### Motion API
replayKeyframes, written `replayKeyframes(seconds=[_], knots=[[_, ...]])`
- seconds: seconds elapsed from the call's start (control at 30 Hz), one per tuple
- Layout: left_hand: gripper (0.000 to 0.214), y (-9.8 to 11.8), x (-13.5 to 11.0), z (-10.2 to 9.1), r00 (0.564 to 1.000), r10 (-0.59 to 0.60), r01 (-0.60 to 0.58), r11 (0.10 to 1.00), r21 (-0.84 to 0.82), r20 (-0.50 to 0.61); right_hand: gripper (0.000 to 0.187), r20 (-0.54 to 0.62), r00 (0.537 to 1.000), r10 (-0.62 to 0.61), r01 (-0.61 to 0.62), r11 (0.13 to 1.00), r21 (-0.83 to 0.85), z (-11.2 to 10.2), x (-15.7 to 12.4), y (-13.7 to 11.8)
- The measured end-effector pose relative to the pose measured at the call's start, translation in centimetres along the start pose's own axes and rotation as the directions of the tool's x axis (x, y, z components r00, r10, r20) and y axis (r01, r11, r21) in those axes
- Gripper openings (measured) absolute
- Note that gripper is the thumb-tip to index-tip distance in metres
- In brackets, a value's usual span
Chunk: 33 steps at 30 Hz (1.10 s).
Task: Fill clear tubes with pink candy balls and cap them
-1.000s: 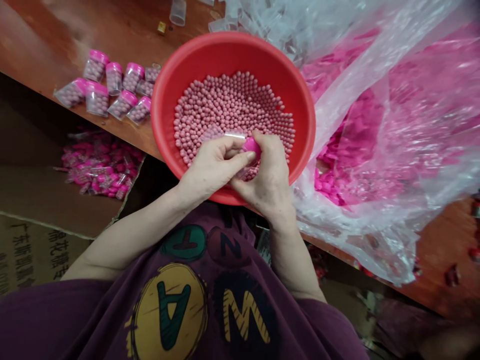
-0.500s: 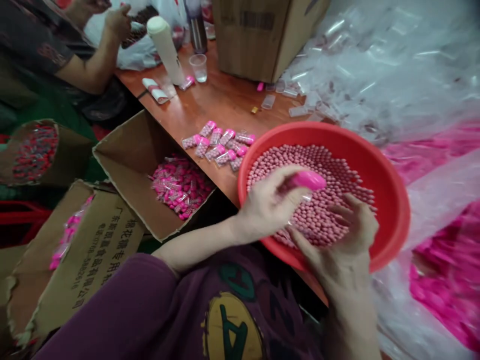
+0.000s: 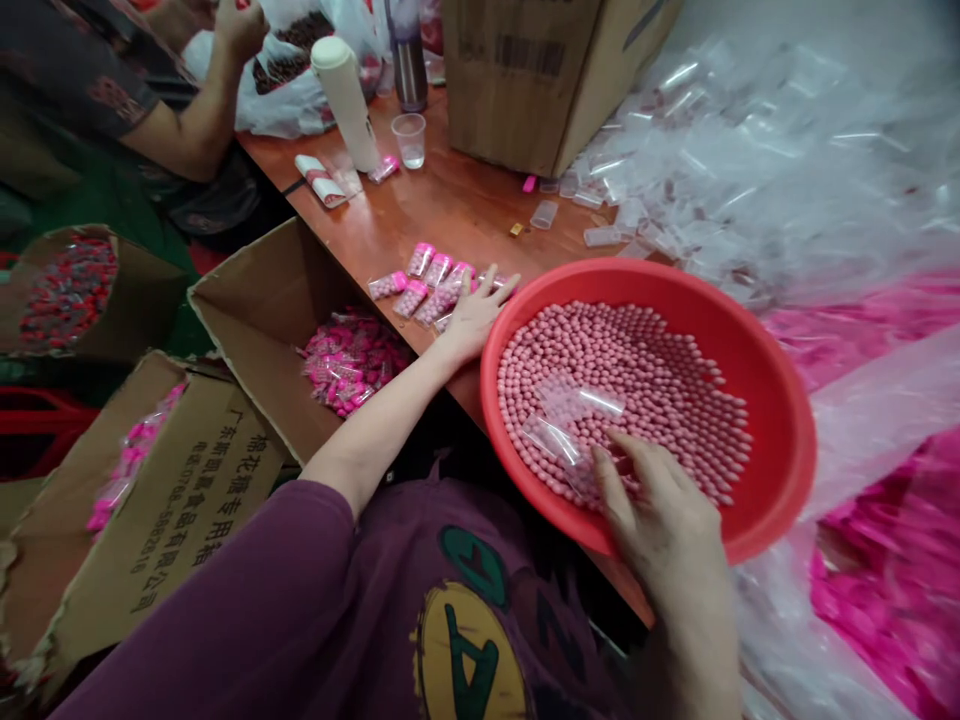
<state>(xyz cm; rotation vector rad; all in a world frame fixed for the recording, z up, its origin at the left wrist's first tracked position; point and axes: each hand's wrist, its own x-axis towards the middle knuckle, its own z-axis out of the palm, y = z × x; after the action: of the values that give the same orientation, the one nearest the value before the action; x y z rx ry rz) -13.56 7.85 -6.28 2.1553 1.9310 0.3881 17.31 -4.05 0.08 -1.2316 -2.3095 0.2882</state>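
Observation:
My left hand (image 3: 478,318) lies over the small clear bottles with pink caps (image 3: 388,286) on the table, its fingers spread; it covers some of them. Pink bead-like balls fill those bottles. My right hand (image 3: 664,505) is low over the near side of a red basin (image 3: 780,470), thumb and fingers apart, close to the heap of pink balls (image 3: 637,350). Clear empty containers (image 3: 556,440) lie on the balls just left of my right fingertips.
A carton (image 3: 352,365) of filled bottles stands left of the table (image 3: 465,220). Clear empty containers (image 3: 697,170) are heaped at back right, pink caps (image 3: 892,560) at right. A large box (image 3: 517,80), white bottle (image 3: 345,105) and cup (image 3: 409,140) stand behind. Another person's arm (image 3: 195,120) is at upper left.
My left hand has moved from above the basin, where it held a pink-capped piece, left to the bottles on the table, and is now spread. My right hand has shifted slightly left and nearer me.

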Motion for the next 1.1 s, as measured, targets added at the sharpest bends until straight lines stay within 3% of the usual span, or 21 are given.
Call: replayKeyframes(seconds=[0.1, 0.17, 0.23, 0.3, 0.37, 0.4, 0.5, 0.57, 0.63, 0.7, 0.77, 0.83, 0.9, 1.0, 1.1], knots=[[0.046, -0.7, -0.6, -0.2, 0.998, -0.046, 0.048, 0.997, 0.065, -0.031, 0.038, 0.017, 1.000, 0.014, -0.014, 1.000, -0.008, 0.0, 0.0, 0.2], [0.047, -1.5, -2.0, -0.6, 0.982, -0.147, 0.158, 0.983, 0.091, -0.116, 0.039, 0.028, 0.999, 0.019, -0.019, 1.000, -0.022, 0.0, -0.1, 0.2], [0.046, -2.4, -3.8, -1.2, 0.920, -0.326, 0.353, 0.930, 0.102, -0.217, 0.039, 0.037, 0.999, 0.014, -0.013, 1.000, -0.027, 0.1, -0.2, 0.2], [0.045, -3.5, -5.1, -2.0, 0.809, -0.504, 0.552, 0.828, 0.096, -0.303, 0.036, 0.046, 0.999, 0.000, 0.001, 1.000, -0.021, 0.1, -0.2, 0.1], [0.046, -4.1, -5.5, -3.0, 0.735, -0.582, 0.642, 0.762, 0.081, -0.349, 0.032, 0.054, 0.999, -0.009, 0.009, 1.000, -0.012, 0.1, -0.1, 0.0], [0.046, -4.0, -5.4, -3.6, 0.729, -0.585, 0.643, 0.763, 0.062, -0.356, 0.030, 0.059, 0.998, -0.009, 0.009, 1.000, -0.008, 0.0, 0.0, -0.1], [0.043, -2.0, -4.3, -5.4, 0.757, -0.532, 0.539, 0.836, -0.096, -0.380, 0.028, 0.090, 0.995, 0.041, -0.041, 0.999, -0.006, -0.1, 0.2, -0.8], [0.039, 0.7, -3.6, -6.4, 0.788, -0.474, 0.397, 0.879, -0.265, -0.392, 0.028, 0.101, 0.988, 0.114, -0.112, 0.993, -0.026, -0.2, 0.2, -1.3], [0.034, 3.9, -3.3, -7.0, 0.854, -0.372, 0.211, 0.886, -0.412, -0.364, 0.031, 0.067, 0.979, 0.194, -0.190, 0.980, -0.056, -0.2, 0.1, -1.7], [0.022, 6.8, -3.1, -7.0, 0.948, -0.172, 0.021, 0.875, -0.484, -0.269, 0.033, 0.014, 0.961, 0.277, -0.275, 0.959, -0.067, -0.2, 0.1, -1.8], [0.008, 8.9, -3.1, -6.3, 0.989, 0.110, -0.142, 0.882, -0.449, -0.096, 0.034, -0.005, 0.945, 0.327, -0.327, 0.943, -0.059, -0.2, 0.0, -1.8], [0.016, 10.0, -3.2, -5.3, 0.938, 0.331, -0.278, 0.897, -0.343, 0.105, 0.034, 0.017, 0.938, 0.345, -0.344, 0.938, -0.046, -0.3, 0.1, -1.8], [0.019, 10.3, -3.3, -4.3, 0.877, 0.413, -0.363, 0.904, -0.225, 0.246, 0.034, 0.051, 0.934, 0.353, -0.351, 0.935, -0.037, -0.4, 0.2, -1.9], [0.020, 9.9, -3.3, -3.7, 0.842, 0.394, -0.385, 0.917, -0.101, 0.367, 0.035, 0.092, 0.930, 0.356, -0.353, 0.935, -0.041, -0.5, 0.3, -2.0], [0.029, 9.4, -3.5, -4.1, 0.862, 0.342, -0.338, 0.938, -0.078, 0.374, 0.034, 0.117, 0.929, 0.351, -0.346, 0.936, -0.058, -0.4, 0.3, -2.1]])
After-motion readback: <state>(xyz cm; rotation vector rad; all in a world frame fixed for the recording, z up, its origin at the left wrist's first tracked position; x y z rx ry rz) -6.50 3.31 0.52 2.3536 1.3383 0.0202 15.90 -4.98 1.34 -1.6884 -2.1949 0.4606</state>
